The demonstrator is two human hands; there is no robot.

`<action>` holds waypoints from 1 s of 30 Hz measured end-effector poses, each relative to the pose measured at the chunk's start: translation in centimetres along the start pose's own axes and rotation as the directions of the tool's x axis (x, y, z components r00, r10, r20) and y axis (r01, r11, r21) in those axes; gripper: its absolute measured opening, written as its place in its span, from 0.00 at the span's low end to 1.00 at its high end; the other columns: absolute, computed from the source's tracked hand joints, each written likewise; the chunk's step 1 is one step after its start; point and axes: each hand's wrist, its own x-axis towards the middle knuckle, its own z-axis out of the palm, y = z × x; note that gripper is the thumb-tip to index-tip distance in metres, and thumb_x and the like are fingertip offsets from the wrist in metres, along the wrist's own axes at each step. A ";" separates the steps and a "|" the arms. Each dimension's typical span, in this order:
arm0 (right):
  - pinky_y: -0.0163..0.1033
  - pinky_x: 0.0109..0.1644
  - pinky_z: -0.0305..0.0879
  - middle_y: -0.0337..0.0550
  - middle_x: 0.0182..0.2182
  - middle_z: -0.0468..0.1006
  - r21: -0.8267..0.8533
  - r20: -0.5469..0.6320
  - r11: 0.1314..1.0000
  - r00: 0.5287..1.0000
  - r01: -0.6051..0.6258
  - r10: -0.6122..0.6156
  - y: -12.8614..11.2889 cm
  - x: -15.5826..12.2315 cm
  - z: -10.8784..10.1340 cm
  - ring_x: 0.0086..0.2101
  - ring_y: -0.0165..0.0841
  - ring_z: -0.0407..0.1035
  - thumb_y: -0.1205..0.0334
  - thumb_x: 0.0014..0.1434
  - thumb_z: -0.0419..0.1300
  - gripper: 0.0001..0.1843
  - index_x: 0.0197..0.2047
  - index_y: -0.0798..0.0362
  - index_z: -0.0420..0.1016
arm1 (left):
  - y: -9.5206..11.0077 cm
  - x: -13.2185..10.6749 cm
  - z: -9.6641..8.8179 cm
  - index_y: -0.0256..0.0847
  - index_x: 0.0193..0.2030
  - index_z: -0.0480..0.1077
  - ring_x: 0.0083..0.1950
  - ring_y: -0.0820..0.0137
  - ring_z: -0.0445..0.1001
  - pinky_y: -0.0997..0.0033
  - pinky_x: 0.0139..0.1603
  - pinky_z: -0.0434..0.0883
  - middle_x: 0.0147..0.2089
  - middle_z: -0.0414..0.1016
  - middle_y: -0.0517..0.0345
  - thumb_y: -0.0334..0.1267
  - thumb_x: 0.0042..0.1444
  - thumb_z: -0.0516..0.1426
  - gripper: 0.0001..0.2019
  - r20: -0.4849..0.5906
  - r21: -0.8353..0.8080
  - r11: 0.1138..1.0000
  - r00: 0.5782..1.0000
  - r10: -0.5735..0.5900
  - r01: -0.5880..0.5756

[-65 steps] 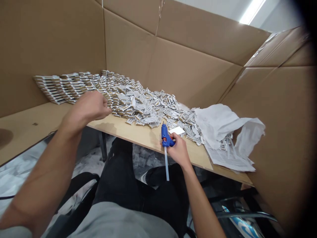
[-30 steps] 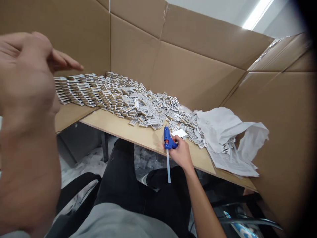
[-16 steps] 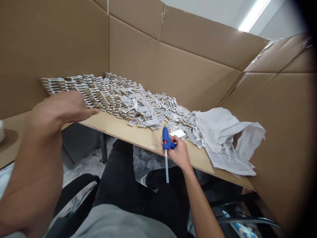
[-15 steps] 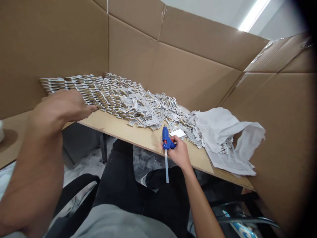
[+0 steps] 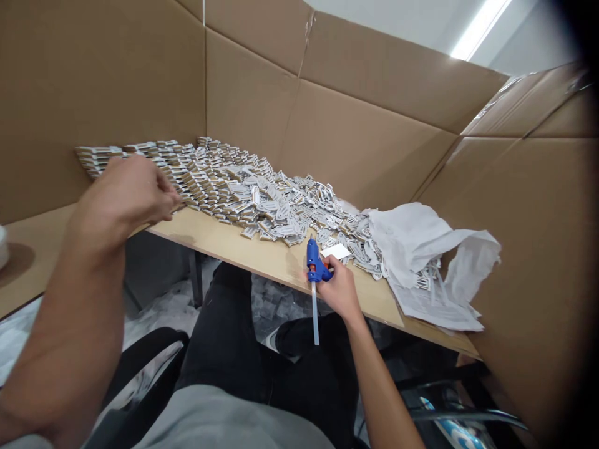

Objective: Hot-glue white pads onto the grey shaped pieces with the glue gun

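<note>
Where the wooden board (image 5: 224,240) runs along the cardboard walls (image 5: 365,143), left to right:

Left hand (image 5: 126,190): palm down, wrist bent, arm reaching in from near left; fingers (image 5: 161,184) curled narrow at the near edge of the stacks. Cannot tell if it holds a piece or touches the stacks.
Stacked pieces (image 5: 187,174): flat white-and-tan parts in tight overlapping rows, far left on the board, against the wall.
Loose pieces (image 5: 299,215): same kind of part, heaped at random, right of the stacks.
Right hand (image 5: 339,290): closed around the grip, at the board's near edge.
Glue gun (image 5: 317,265): blue, orange trigger, in the right hand, nearly upright.
Glue stick (image 5: 315,318): clear, sticks out of the gun's lower end, past the board's edge.
White card (image 5: 335,251): on the board, just beside the gun, far side.
Crumpled white sheet (image 5: 416,249): far right, over printed paper (image 5: 430,308), a few pieces among them.
</note>
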 end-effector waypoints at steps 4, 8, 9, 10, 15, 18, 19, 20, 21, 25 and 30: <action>0.36 0.34 0.53 0.36 0.28 0.74 0.003 0.005 1.000 1.000 -0.007 0.007 -0.1 0.0 0.0 0.29 0.32 0.63 0.58 0.52 0.65 0.10 0.33 0.50 0.67 | 0.8 -0.3 -0.3 0.40 0.32 0.75 0.40 0.56 0.76 0.58 0.52 0.73 0.25 0.73 0.54 0.47 0.52 0.54 0.14 -0.059 -0.019 1.000 0.998 -0.017 0.016; 0.36 0.34 0.54 0.35 0.28 0.73 0.016 0.007 1.000 1.000 -0.014 0.014 -0.2 0.0 0.0 0.29 0.32 0.62 0.58 0.52 0.65 0.10 0.32 0.50 0.67 | 1.8 -0.2 0.7 0.44 0.29 0.74 0.45 0.51 0.74 0.53 0.55 0.69 0.28 0.73 0.48 0.53 0.61 0.46 0.22 -0.205 0.013 0.992 0.971 0.125 -0.125; 0.36 0.34 0.54 0.35 0.28 0.73 0.023 0.004 1.000 1.000 -0.015 0.015 -0.2 0.1 0.0 0.29 0.32 0.62 0.58 0.52 0.65 0.10 0.32 0.50 0.67 | 2.2 0.0 1.3 0.45 0.29 0.74 0.43 0.52 0.74 0.54 0.53 0.69 0.29 0.74 0.49 0.54 0.61 0.47 0.21 -0.214 -0.005 0.986 0.963 0.162 -0.167; 0.36 0.34 0.54 0.35 0.28 0.73 0.030 -0.001 0.999 1.000 -0.017 0.017 -0.3 0.1 0.0 0.29 0.32 0.62 0.57 0.52 0.66 0.11 0.32 0.50 0.67 | 2.7 0.2 2.1 0.44 0.30 0.75 0.41 0.55 0.74 0.57 0.51 0.69 0.30 0.75 0.50 0.54 0.60 0.49 0.20 -0.202 -0.035 0.975 0.957 0.207 -0.218; 0.36 0.34 0.54 0.35 0.28 0.74 0.094 -0.003 0.995 1.000 -0.030 0.031 -0.6 0.2 -0.2 0.29 0.32 0.63 0.57 0.51 0.66 0.10 0.32 0.50 0.70 | 6.7 2.7 6.8 0.40 0.38 0.80 0.38 0.63 0.76 0.66 0.43 0.68 0.36 0.81 0.52 0.44 0.55 0.57 0.13 -0.116 -0.220 0.831 0.860 0.497 -0.511; 0.36 0.34 0.54 0.35 0.27 0.74 0.102 -0.005 0.994 0.999 -0.036 0.037 -0.6 0.4 -0.2 0.29 0.32 0.64 0.59 0.49 0.67 0.10 0.32 0.50 0.69 | 10.1 5.3 8.8 0.40 0.36 0.82 0.38 0.62 0.77 0.65 0.43 0.69 0.35 0.82 0.51 0.44 0.54 0.60 0.13 -0.032 -0.282 0.821 0.860 0.510 -0.497; 0.36 0.34 0.54 0.35 0.28 0.74 0.101 -0.008 0.994 0.999 -0.033 0.034 -0.5 0.5 -0.2 0.29 0.32 0.64 0.60 0.48 0.67 0.10 0.32 0.50 0.69 | 11.4 6.2 9.2 0.38 0.36 0.82 0.37 0.62 0.77 0.65 0.43 0.70 0.35 0.82 0.50 0.44 0.54 0.61 0.13 -0.017 -0.293 0.824 0.864 0.502 -0.485; 0.36 0.34 0.54 0.35 0.28 0.74 0.102 -0.010 0.994 0.999 -0.029 0.030 -0.5 0.5 -0.2 0.29 0.33 0.64 0.60 0.48 0.66 0.09 0.32 0.50 0.70 | 12.6 7.1 9.5 0.37 0.35 0.82 0.37 0.62 0.76 0.64 0.43 0.70 0.34 0.82 0.48 0.45 0.53 0.62 0.13 -0.004 -0.294 0.829 0.868 0.496 -0.475; 0.36 0.34 0.54 0.36 0.28 0.75 0.106 -0.011 0.994 1.000 -0.026 0.027 -0.4 0.5 -0.1 0.29 0.33 0.65 0.60 0.49 0.66 0.09 0.33 0.50 0.70 | 13.7 7.8 9.7 0.35 0.35 0.82 0.36 0.62 0.76 0.63 0.43 0.70 0.34 0.82 0.47 0.45 0.53 0.63 0.14 0.010 -0.291 0.835 0.871 0.491 -0.467; 0.36 0.34 0.54 0.36 0.29 0.77 0.131 -0.006 0.991 1.000 -0.017 0.018 -0.4 0.5 -0.1 0.31 0.34 0.67 0.58 0.51 0.66 0.09 0.33 0.50 0.71 | 17.4 9.6 10.5 0.32 0.32 0.82 0.38 0.60 0.77 0.62 0.44 0.70 0.30 0.80 0.44 0.46 0.51 0.65 0.15 0.104 -0.168 0.870 0.869 0.483 -0.463; 0.36 0.34 0.53 0.37 0.28 0.76 0.116 -0.016 0.993 1.000 -0.023 0.025 -0.7 0.5 -0.2 0.30 0.34 0.66 0.58 0.50 0.66 0.09 0.33 0.50 0.70 | 19.0 10.4 12.0 0.32 0.33 0.80 0.37 0.56 0.78 0.62 0.43 0.71 0.23 0.75 0.46 0.49 0.52 0.65 0.17 0.193 0.004 0.912 0.895 0.401 -0.410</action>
